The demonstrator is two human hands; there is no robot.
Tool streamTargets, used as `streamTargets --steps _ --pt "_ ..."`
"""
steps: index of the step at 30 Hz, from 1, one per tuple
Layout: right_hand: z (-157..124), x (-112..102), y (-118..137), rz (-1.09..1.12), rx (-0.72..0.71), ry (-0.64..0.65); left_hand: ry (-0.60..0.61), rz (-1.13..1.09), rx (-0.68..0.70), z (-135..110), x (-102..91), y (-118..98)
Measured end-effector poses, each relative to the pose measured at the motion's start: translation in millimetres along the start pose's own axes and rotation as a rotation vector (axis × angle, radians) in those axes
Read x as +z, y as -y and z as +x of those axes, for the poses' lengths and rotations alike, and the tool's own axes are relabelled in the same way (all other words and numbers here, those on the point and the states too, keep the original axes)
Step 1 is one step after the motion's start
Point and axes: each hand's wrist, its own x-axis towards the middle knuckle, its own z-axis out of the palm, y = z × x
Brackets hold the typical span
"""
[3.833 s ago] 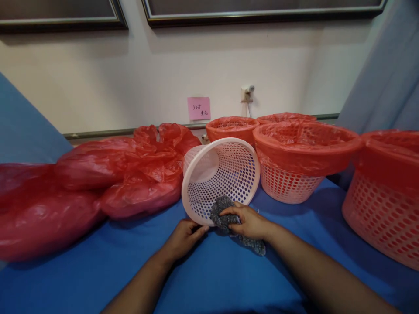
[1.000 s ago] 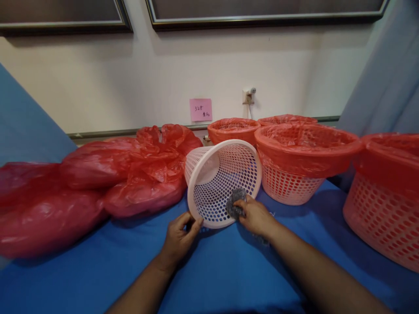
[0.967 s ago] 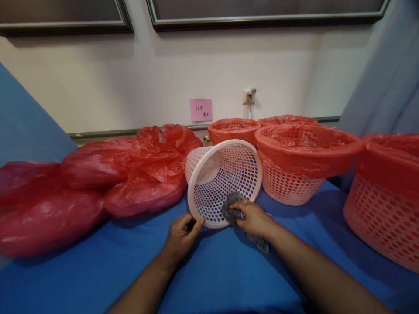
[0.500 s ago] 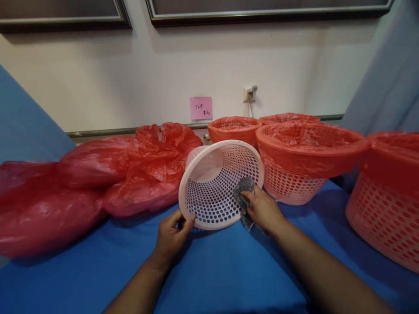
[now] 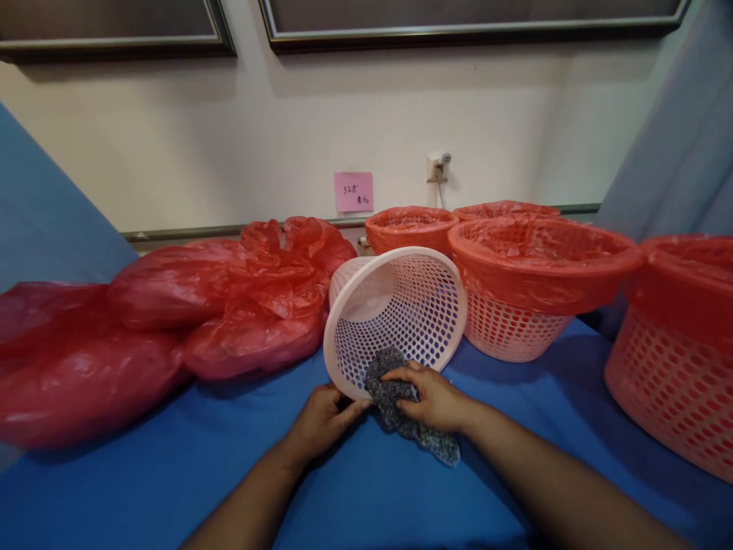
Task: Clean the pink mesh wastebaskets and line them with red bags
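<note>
A pale pink perforated plastic basket point(image 5: 432, 305) lies tilted on its side, its mouth facing me. My left hand point(image 5: 324, 420) grips the lower left of its rim, thumb on the near side and the other fingers partly hidden beneath. In my right hand point(image 5: 432, 396) is a crumpled grey speckled cloth point(image 5: 392, 389), closed between thumb and fingers. The cloth presses over the lower rim and the inner wall, close to my left thumb. Its loose end hangs down toward the blue table cover point(image 5: 366, 496).
Several baskets lined with red bags, such as this one point(image 5: 515, 328), stand at the right and behind. Filled red plastic bags point(image 5: 252, 305) are heaped at the left. A pink note point(image 5: 353, 192) and a socket point(image 5: 437, 168) are on the wall.
My right hand has moved the cloth left and down along the rim, from the right side to the bottom. My left hand and the basket have shifted slightly right.
</note>
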Motion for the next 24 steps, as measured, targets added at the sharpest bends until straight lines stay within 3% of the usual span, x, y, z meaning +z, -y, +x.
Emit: streamTargets --steps 6,11,14,18,21,24 --pt "-4 -27 2 -0.37 0.109 0.023 -0.362 0.17 0.1 -5 -9.0 0" --pt "-5 -52 10 -0.718 0.323 -0.211 -0.6 0.197 0.136 -9 -16.2 -3" --pt "-5 -57 11 -0.797 0.385 -0.296 -0.652 0.178 0.144 -10 -15.4 -2" --pt "-4 -43 6 -0.561 0.325 -0.164 -0.567 0.139 0.107 -7 -10.4 1" --pt "-2 -24 4 -0.354 0.193 -0.044 -0.361 0.123 0.061 -4 -3.8 5" --pt "-2 -10 4 -0.123 0.086 -0.006 -0.188 0.069 0.028 -1 2.0 7"
